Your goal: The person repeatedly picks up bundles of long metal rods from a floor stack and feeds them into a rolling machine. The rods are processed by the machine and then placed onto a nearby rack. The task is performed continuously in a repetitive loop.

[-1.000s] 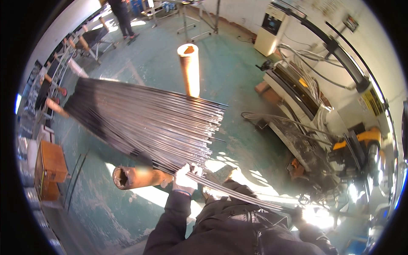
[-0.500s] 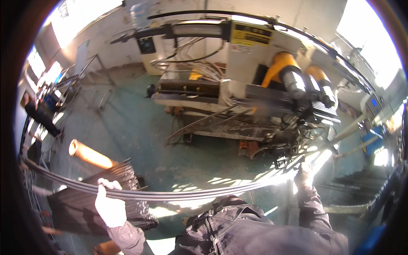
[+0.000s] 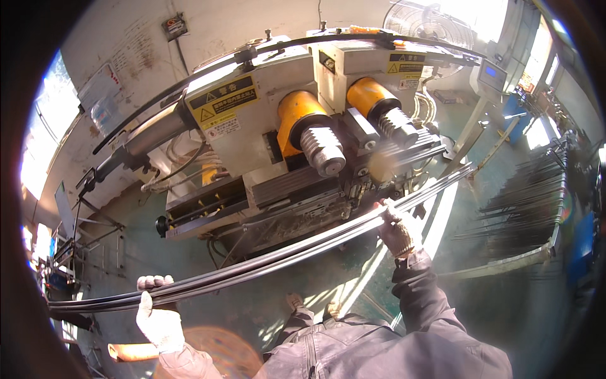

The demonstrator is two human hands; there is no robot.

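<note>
Metal rods (image 3: pixel 271 262), a bundle of several long, thin, grey ones, are held in the air by both hands, and they run slanting from the left hand (image 3: pixel 161 316) up to the right hand (image 3: pixel 399 230). The left hand, in a pale glove, is closed around the bundle: its fingers are on the far side and the thumb is on the near side. The rods go on past this hand to the left. The right hand, also gloved, grips the same bundle, and the rod ends come out beyond it, to the upper right. Ahead of both hands stands a beige machine (image 3: pixel 246 142); its two orange cylinders (image 3: pixel 300 114) are beyond the right hand, more to the left. I cannot tell if the rods touch the machine. To the right of the right hand lies a heap of dark rods (image 3: pixel 521 202). Just below the left hand is a copper-coloured tube (image 3: pixel 131 352).
</note>
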